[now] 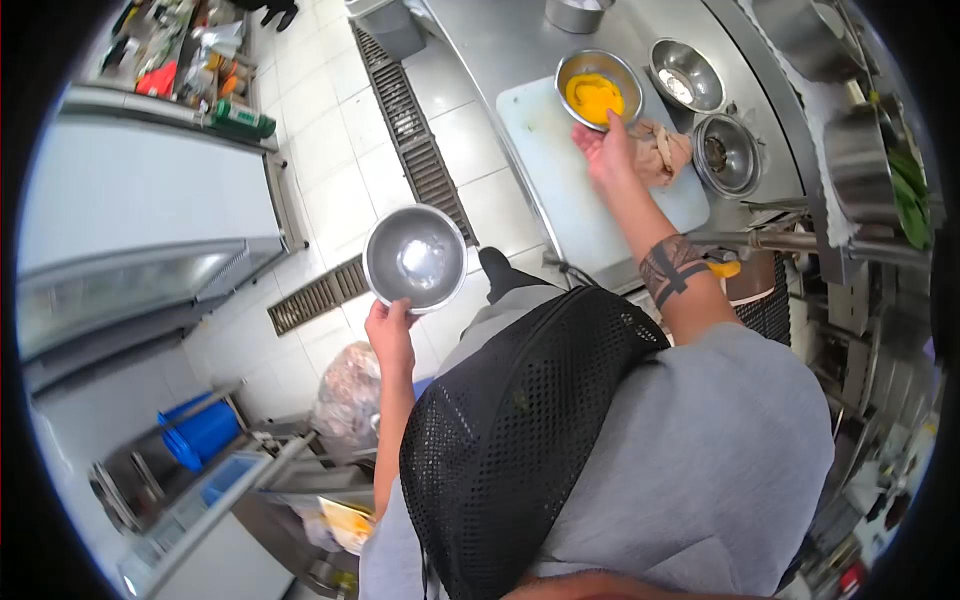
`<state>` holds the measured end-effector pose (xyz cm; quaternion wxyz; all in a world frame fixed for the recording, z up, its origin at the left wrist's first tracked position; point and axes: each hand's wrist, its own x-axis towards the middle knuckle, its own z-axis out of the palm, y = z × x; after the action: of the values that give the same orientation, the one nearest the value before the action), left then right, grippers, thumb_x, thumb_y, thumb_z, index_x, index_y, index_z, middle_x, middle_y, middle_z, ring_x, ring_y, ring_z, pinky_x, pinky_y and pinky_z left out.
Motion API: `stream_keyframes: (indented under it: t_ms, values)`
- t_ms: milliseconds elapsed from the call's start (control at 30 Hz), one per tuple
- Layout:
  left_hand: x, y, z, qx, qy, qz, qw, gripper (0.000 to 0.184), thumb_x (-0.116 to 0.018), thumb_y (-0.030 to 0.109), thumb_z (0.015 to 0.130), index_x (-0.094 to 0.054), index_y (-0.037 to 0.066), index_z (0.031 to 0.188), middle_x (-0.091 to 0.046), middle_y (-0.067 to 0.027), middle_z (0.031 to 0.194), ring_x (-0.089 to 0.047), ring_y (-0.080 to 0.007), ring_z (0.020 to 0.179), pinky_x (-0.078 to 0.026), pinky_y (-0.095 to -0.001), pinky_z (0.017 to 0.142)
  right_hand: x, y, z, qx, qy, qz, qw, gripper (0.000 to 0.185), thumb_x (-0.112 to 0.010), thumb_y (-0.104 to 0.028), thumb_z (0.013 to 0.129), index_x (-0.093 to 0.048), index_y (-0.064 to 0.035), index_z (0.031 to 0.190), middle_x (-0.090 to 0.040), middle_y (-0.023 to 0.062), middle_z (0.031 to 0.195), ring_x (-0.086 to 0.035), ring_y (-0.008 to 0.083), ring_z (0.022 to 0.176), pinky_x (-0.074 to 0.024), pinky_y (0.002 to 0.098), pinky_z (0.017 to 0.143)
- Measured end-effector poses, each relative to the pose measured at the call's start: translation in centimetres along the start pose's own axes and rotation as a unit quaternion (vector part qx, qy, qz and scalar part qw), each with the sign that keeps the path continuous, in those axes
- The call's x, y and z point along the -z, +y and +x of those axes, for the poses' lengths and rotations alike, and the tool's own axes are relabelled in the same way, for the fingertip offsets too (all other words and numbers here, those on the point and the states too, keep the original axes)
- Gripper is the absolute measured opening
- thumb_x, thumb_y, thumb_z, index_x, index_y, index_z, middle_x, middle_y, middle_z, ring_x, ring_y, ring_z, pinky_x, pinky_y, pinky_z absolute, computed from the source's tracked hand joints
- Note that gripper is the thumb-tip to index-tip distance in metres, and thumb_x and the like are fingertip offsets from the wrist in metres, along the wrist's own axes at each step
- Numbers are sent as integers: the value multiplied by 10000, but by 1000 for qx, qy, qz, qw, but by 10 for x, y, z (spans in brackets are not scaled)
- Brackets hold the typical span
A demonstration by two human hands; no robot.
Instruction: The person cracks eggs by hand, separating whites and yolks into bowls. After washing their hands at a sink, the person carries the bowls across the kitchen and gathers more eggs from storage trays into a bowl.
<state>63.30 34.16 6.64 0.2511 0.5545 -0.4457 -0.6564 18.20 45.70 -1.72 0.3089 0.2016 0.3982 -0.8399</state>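
Note:
My left hand [391,328] grips the rim of a round steel bowl [403,262] and holds it out over the floor. Only a bright reflection shows inside this bowl. On the right, my right hand [608,150] is at the near edge of a second metal bowl [562,85]. Its thumb overlaps the rim, and its fingers stretch out beside the bowl. Bright yellow food [594,96] lies in that bowl, which stands on a white cutting board [545,150]. A crumpled brownish cloth or paper [660,152] rests beside my right wrist.
More metal bowls [688,75] stand along the back of the steel counter [490,40]. A floor drain grate [408,118] crosses the white tiles. A white chest unit [150,190] stands left, with a filled clear plastic bag [348,395] and a blue bin [200,430] below.

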Motion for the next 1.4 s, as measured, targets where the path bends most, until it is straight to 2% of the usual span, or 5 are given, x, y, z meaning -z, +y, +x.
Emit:
stream_keyframes:
  t_ms: [433,800,1033,1233,1400]
  values:
    - [-92,113,268,-31,-213,149,965,212,-698,121,912,-637,-53,1016,-673,-109,867,-689,-174,760,-582,-317,660,-29,16,12,143,179,-27,973,329,-536,-73,982,-461,58,1275,-651,244,1125,-733,373,923,-657,472,775]
    - [-319,157,427,38,-515,171,839,204,-720,117,945,-556,-4,932,-653,-126,925,-720,-226,878,-619,-321,767,-89,29,-12,286,301,-36,909,231,-555,-45,931,-479,76,1113,-651,225,1052,-728,340,833,-657,411,689]
    - [-304,205,473,22,-666,298,684,374,-723,310,979,-656,-35,1108,-707,-101,983,-710,-183,907,-566,-310,800,-147,-19,10,324,302,-166,881,126,-565,-26,893,-552,49,993,-671,180,973,-710,277,734,-650,372,618]
    - [-130,191,672,-68,-377,515,767,282,-704,217,925,-692,-23,1071,-738,-133,936,-708,-201,774,-584,-343,722,-252,-23,100,276,174,-221,919,227,-574,-35,872,-653,51,1066,-691,116,887,-696,195,710,-631,357,558]
    - [80,185,762,156,45,353,922,229,-642,185,923,-686,-9,1036,-653,-127,771,-653,-235,630,-511,-380,506,-374,22,215,202,22,-280,938,150,-558,-59,890,-632,19,995,-694,124,924,-710,207,752,-640,369,567]
